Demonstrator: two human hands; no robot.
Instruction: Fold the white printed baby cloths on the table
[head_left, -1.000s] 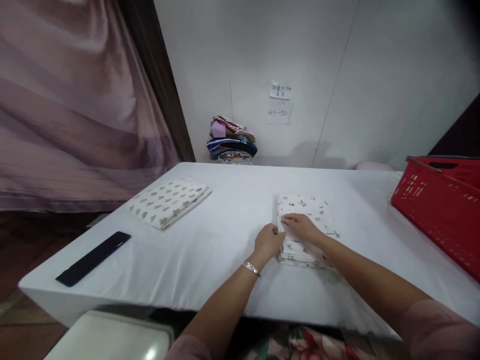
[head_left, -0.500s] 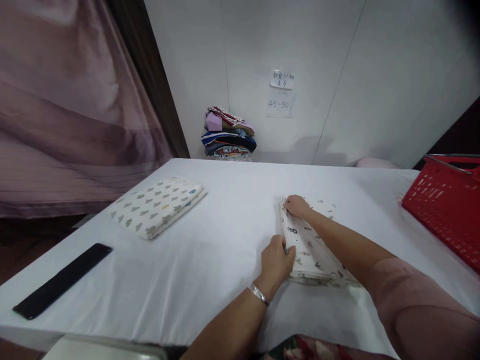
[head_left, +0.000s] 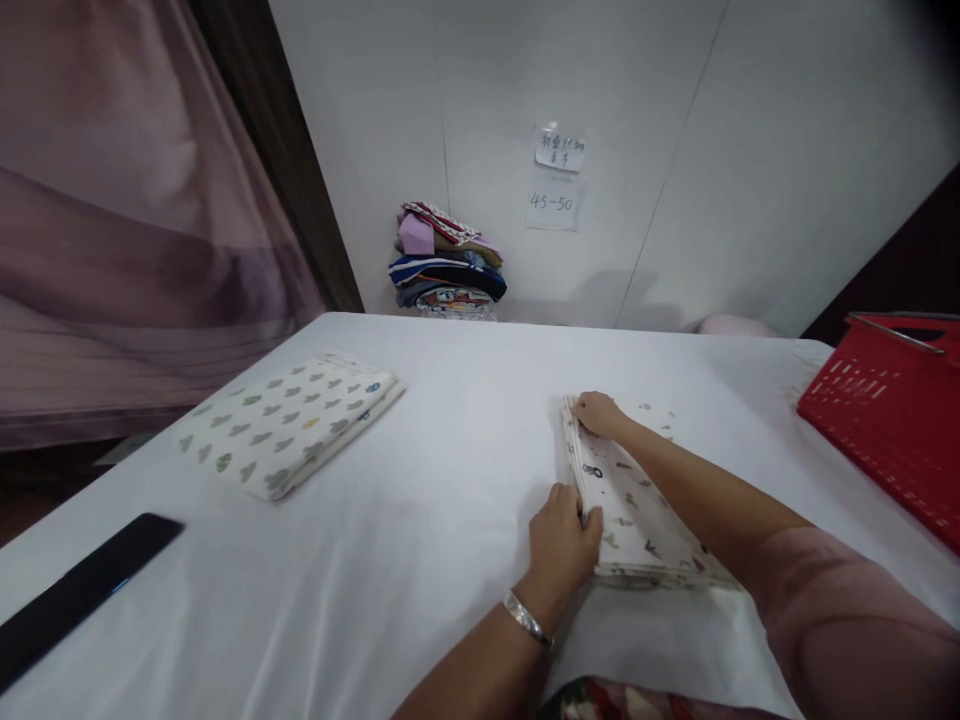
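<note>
A white cloth with small printed figures (head_left: pixel 630 515) lies folded in layers on the white-covered table (head_left: pixel 450 440). My left hand (head_left: pixel 564 530), with a silver bracelet at the wrist, grips its left edge near the front corner, thumb on top. At the far end of that same edge, my right hand (head_left: pixel 596 412) is closed on the layers. My right forearm crosses over the cloth and hides part of it. On the left of the table rests another folded cloth with grey cloud-like prints (head_left: pixel 292 425), apart from both hands.
A long black flat strip (head_left: pixel 90 590) lies at the front left. On the right stands a red plastic basket (head_left: pixel 885 400). Several folded fabrics are piled (head_left: pixel 448 262) by the wall behind the table, below paper signs (head_left: pixel 555 200). A pinkish curtain (head_left: pixel 135 220) hangs at left.
The view has shifted slightly, so the black strip and the cloud-print cloth sit further left. Both hands keep hold of the cloth's left edge; the cloth has barely moved.
</note>
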